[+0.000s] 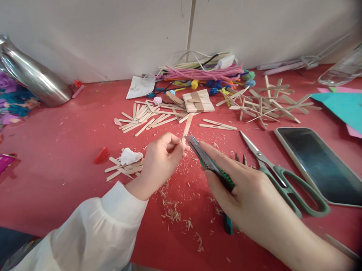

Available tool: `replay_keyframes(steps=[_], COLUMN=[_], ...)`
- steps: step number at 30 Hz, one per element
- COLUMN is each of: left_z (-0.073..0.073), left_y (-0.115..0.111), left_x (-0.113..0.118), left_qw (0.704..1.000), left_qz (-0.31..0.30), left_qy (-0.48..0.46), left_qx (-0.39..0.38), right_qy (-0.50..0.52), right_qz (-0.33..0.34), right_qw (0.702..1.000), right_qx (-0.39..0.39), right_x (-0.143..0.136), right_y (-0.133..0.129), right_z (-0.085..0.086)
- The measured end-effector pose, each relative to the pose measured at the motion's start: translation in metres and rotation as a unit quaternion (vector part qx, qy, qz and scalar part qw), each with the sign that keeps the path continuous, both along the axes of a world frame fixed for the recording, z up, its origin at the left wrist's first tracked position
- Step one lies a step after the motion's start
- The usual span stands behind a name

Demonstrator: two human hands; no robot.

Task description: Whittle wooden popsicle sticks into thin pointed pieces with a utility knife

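Note:
Near the middle of the red table, my left hand (163, 160) pinches the lower end of a wooden stick (187, 126), which points up and away. My right hand (241, 182) is wrapped round a black and green utility knife (209, 162). The knife's tip is beside the stick, close to my left fingertips; whether it touches the wood I cannot tell. Wood shavings (173, 214) lie scattered below my hands. More loose sticks (140, 117) lie behind, next to a banded stack of sticks (198, 101).
Green-handled scissors (282, 180) and a phone (320, 163) lie at the right. A crossed stick pile (269, 101) and pink pipe cleaners (201, 73) are at the back. A metal jug (33, 75) stands left; white tissue (131, 156) rests on sticks beside my left wrist.

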State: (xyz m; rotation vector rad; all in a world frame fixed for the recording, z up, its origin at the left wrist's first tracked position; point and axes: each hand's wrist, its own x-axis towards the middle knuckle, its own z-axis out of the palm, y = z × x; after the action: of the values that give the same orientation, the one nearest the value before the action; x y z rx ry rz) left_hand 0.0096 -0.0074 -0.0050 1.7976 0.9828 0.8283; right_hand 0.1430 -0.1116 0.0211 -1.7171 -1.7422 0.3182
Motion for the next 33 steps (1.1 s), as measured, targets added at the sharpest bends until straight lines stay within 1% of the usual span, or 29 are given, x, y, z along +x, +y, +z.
replay_keyframes(steps=[6, 9, 11, 13, 16, 19, 21, 23, 28, 33], left_z=[-0.007, -0.007, -0.006, -0.004, -0.002, -0.002, -0.002, -0.001, 0.001, 0.0], left_y=[0.003, 0.004, 0.004, 0.003, 0.002, 0.002, 0.002, 0.003, 0.003, 0.003], left_x=[-0.001, 0.0, 0.0, 0.0, 0.0, 0.0, 0.0, 0.0, 0.001, -0.002], left_qw=[0.997, 0.995, 0.994, 0.991, 0.987, 0.987, 0.989, 0.991, 0.991, 0.993], left_qz=[0.011, 0.009, 0.01, 0.014, 0.02, 0.011, 0.0, -0.005, -0.012, -0.028], left_qy=[0.047, 0.052, 0.056, 0.071, 0.1, 0.111, 0.105, 0.096, 0.092, 0.084], left_qx=[0.064, 0.083, 0.096, 0.11, 0.121, 0.114, 0.104, 0.097, 0.093, 0.077], right_qy=[0.062, 0.106, 0.106, 0.066, -0.051, -0.18, -0.239, -0.265, -0.279, -0.317], right_qz=[-0.002, -0.008, -0.011, -0.01, -0.011, -0.02, -0.025, -0.028, -0.034, -0.017], right_qw=[0.997, 0.991, 0.991, 0.996, 0.999, 0.982, 0.968, 0.96, 0.954, 0.944], right_qx=[-0.041, -0.078, -0.081, -0.057, -0.001, 0.052, 0.077, 0.09, 0.102, 0.094], right_x=[-0.001, -0.002, -0.002, -0.003, -0.003, -0.003, -0.003, -0.001, 0.005, 0.011], right_y=[0.0, 0.002, 0.003, 0.004, 0.004, 0.003, 0.003, 0.002, 0.0, -0.001], right_z=[-0.001, 0.0, 0.0, -0.001, -0.007, -0.013, -0.014, -0.013, -0.006, -0.005])
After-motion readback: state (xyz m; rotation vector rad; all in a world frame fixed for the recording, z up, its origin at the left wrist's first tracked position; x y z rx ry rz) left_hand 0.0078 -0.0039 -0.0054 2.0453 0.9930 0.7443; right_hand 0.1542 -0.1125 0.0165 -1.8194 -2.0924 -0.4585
